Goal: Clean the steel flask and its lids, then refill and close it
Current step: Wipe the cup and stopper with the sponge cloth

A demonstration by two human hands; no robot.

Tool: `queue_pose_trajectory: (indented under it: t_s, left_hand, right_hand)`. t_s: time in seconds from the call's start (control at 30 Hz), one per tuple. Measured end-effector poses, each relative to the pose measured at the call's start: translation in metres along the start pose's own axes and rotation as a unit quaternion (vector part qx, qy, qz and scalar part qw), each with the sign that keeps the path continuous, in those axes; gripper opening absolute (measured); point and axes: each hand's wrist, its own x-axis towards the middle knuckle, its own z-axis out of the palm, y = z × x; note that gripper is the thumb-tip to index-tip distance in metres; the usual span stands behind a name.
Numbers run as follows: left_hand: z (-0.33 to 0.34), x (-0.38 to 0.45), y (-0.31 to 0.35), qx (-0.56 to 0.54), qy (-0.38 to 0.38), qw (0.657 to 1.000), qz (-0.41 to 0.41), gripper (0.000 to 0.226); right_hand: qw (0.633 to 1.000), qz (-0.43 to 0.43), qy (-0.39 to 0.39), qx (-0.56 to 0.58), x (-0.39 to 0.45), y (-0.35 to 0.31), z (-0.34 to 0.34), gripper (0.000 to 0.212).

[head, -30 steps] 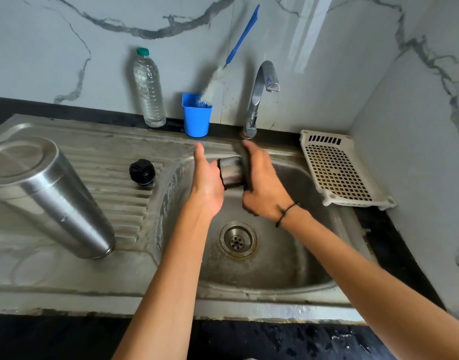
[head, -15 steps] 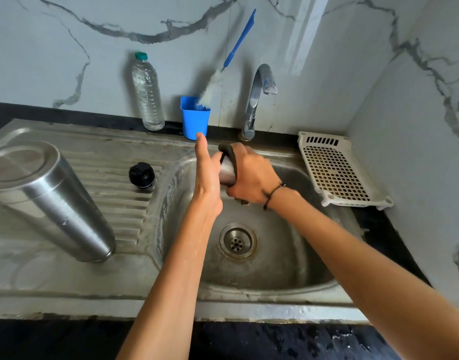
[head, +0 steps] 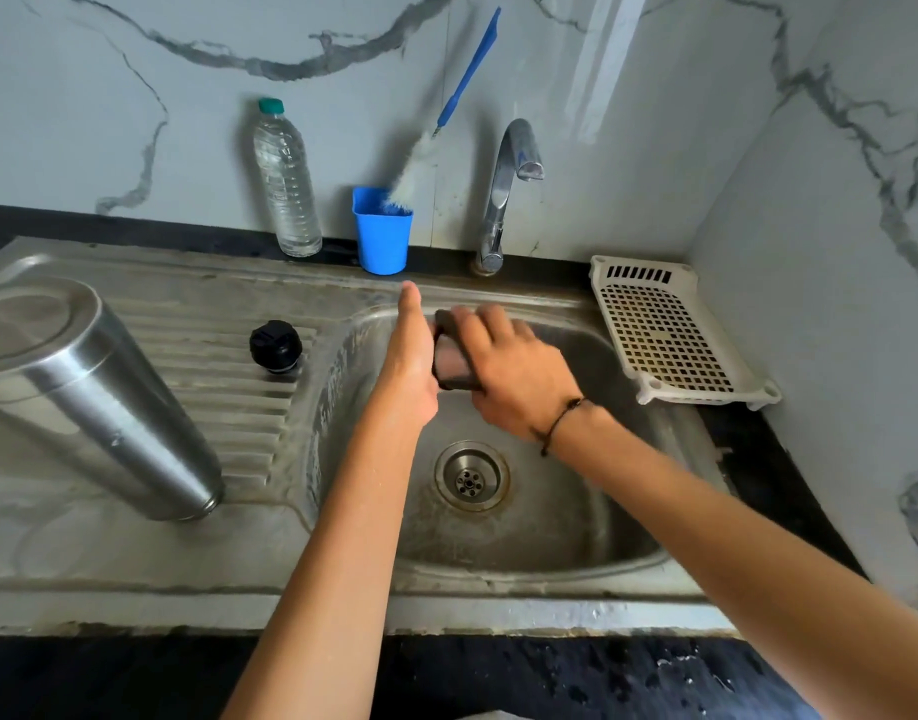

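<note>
We stood before grey-veined marble walls (head: 135, 96) meeting in a corner. A black counter (head: 758, 459) bordered the steel sink (head: 498, 579).

The tall brushed-steel flask (head: 90, 392) gleams smooth; the dull, stained steel sink (head: 135, 553) looks matt — the small black plastic lid (head: 275, 346) ribbed, the cream plastic tray (head: 670, 335) perforated.

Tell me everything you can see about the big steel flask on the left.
The steel flask is a tall cylinder of brushed, shiny metal with a faint seam ring near one end. It stands upside down on the ribbed draining board left of the basin, its flat base uppermost, looking tilted in the wide lens. No lid shows on it. Neither hand touches it.
</note>
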Motion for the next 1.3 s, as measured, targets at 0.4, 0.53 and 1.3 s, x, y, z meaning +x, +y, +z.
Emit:
queue_pose_trajectory:
  t_s: [0.4, 0.53, 1.3]
  left_hand:
    - [-0.002, -0.013, 0.008, -0.009, 0.004, 0.998, 0.060, 0.082]
    - [0.003, -0.019, 0.010, -0.060, -0.027, 0.988, 0.141, 0.066]
    - [0.002, -0.019, 0.009, -0.034, 0.011, 0.995, 0.094, 0.061]
  right_hand:
    - [0.904, 0.140, -0.153, 0.375, 0.031, 0.002, -0.039, 0.055]
    - [0.743, 0.195, -0.183, 0.613, 0.026, 0.017, -0.050, 0.043]
    - [0.921, 0.157, -0.121, 0.334, 0.023, -0.010, -0.054, 0.062]
